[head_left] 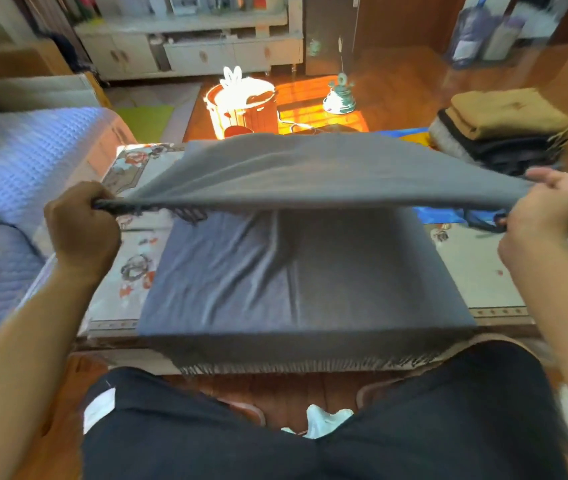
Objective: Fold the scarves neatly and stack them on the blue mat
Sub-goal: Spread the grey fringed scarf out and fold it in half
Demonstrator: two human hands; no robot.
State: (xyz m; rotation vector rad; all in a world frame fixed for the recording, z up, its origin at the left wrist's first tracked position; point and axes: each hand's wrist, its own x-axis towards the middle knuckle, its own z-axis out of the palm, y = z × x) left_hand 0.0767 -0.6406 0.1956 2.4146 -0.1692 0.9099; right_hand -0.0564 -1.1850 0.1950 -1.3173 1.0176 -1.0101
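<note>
Fingers of the left hand point(83, 227) curl tightly round one fringed corner of the grey scarf point(296, 271); fingers of the right hand point(545, 211) pinch the opposite corner, so the lifted edge is stretched taut between them above the table point(483, 271). The scarf is a plain, soft-looking charcoal cloth, matt and lightly creased; its lower half lies flat on the table, a short tasselled fringe hanging over the table's near edge, while the upper half arches up and back over it; the image is blurred here by motion. The table top is pale and glossy with printed floral motifs along its left side. At the table's far right corner sits a stack of folded scarves point(504, 129), tan on top, dark and grey beneath, resting on a blue mat point(428, 216). Left of the table stands a sofa point(15, 168) in quilted lilac fabric.
</note>
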